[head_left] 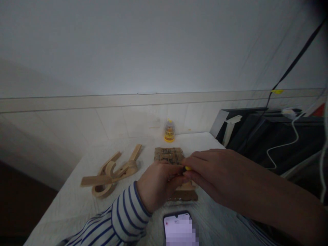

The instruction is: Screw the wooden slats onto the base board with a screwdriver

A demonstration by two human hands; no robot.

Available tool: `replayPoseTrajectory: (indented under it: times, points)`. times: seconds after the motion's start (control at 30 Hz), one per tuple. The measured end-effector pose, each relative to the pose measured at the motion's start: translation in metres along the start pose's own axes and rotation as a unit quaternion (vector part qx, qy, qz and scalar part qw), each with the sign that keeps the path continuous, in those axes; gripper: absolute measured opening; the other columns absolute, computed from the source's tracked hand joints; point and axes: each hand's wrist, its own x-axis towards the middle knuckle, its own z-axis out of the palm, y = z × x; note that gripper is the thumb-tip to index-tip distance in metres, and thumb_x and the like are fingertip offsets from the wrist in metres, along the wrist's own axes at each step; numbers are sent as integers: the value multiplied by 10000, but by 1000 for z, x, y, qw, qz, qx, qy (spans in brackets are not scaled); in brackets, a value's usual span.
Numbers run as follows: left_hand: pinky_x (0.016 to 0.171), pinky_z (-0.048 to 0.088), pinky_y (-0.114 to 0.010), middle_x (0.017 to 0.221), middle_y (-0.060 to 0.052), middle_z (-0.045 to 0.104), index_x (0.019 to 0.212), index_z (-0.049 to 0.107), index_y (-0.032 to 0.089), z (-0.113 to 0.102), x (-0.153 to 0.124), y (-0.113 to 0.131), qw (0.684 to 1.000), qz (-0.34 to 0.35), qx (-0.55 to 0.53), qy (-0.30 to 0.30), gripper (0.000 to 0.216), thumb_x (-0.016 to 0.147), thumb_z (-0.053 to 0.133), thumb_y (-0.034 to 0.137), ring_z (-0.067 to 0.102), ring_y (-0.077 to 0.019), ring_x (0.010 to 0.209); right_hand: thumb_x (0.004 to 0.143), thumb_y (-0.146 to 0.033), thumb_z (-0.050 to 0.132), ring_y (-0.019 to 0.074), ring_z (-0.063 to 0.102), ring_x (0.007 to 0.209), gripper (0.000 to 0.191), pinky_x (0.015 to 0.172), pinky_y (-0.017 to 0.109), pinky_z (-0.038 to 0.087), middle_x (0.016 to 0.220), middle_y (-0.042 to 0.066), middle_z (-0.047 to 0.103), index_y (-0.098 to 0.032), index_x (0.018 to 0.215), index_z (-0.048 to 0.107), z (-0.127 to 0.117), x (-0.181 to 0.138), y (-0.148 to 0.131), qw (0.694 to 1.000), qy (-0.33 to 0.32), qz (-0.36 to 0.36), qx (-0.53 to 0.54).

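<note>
Both hands meet over a piece of brown cardboard (167, 154). My right hand (215, 171) is closed around a small yellow-handled tool (188, 168), which looks like a screwdriver; most of it is hidden by the fingers. My left hand (160, 182), in a striped sleeve, pinches the tool's dark end with thumb and forefinger. Beneath the hands a light wooden piece (188, 186) shows in part on the cardboard. Behind the cardboard stands a clear-domed bit set (169, 131) with a yellow base, upright near the wall.
To the left, several curved and straight wooden parts (110, 179) lie joined or piled on the white-covered table (69, 201). A phone (179, 227) with its screen lit lies at the near edge. Dark panels (256, 133) and a white cable (294, 136) are at the right.
</note>
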Motion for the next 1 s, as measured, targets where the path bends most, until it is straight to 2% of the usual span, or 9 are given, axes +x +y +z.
replayPoseTrajectory:
  times: [0.4,0.6,0.77,1.0]
  points:
    - [560,383,-200,645,-7,579,751,603,142,0,1,-1,1000,11,-6,-14,223,871,436,230,531,-113,603,758,-100,508,139,549,575,89,527,274,383,692,-6,596,-178,753,553,-1,2,-1,999,-20,27,-1]
    - [564,394,-203,669,-15,596,756,609,138,-1,0,0,1000,7,-9,-21,203,862,451,207,549,-117,623,760,-112,512,126,537,542,83,494,261,360,666,-9,588,-178,738,557,-1,2,-2,1000,1,29,6]
    - [558,388,-204,666,-14,598,766,605,142,1,1,-1,1000,9,-4,-12,217,870,436,229,547,-119,611,779,-134,506,144,546,560,72,508,278,366,657,-11,585,-183,746,546,0,1,-2,999,-19,35,1]
    - [593,402,-220,683,-16,621,779,624,164,0,0,3,1000,-11,16,3,176,841,472,228,564,-133,640,767,-116,519,133,535,539,75,488,268,356,667,-7,584,-174,734,554,-1,3,-2,999,-10,31,-5]
